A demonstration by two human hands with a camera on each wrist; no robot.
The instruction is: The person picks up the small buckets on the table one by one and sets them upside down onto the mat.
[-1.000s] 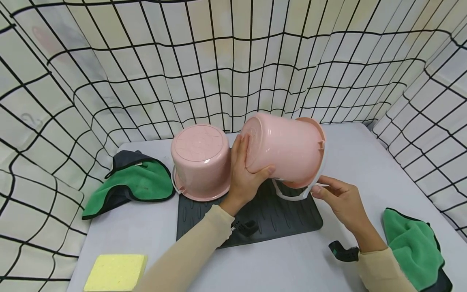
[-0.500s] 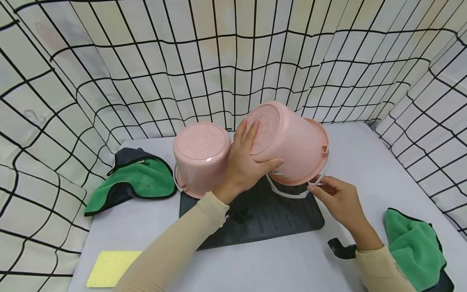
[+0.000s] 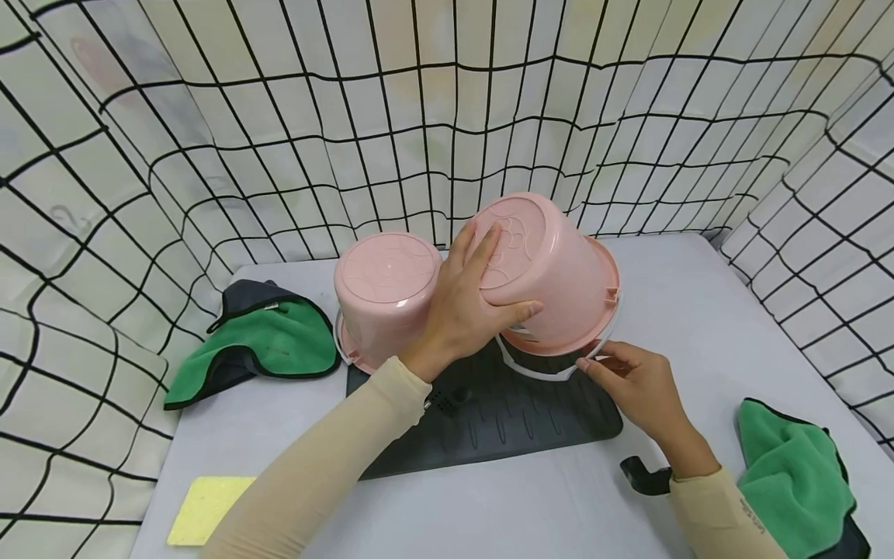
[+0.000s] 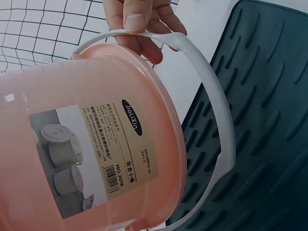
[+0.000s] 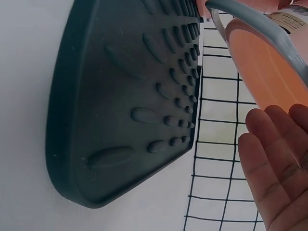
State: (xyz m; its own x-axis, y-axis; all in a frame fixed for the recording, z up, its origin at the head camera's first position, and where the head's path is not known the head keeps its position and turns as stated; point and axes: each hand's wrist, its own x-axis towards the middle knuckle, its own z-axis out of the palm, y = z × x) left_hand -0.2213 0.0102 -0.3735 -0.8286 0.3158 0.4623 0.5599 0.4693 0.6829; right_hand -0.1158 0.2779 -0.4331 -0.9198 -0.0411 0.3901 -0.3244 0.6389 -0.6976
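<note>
My left hand grips a pink plastic bucket near its base, fingers spread over the bottom and thumb along the side. That bucket is tilted, bottom up to the left and mouth down to the right, above a dark ridged rubber mat. Its white handle hangs off the rim, and my right hand pinches it between thumb and fingers. A printed label shows on the bucket's side in the left wrist view. A second pink bucket stands upside down on the mat's left part.
Green cloths with dark backing lie at the left and the right of the white table. A yellow sponge is at the front left, partly behind the left sleeve. Black wire mesh encloses the back and sides.
The held bucket has tipped from nearly sideways to more mouth-down, its base rising. My right hand has shifted slightly left with the handle. The second bucket stays in place.
</note>
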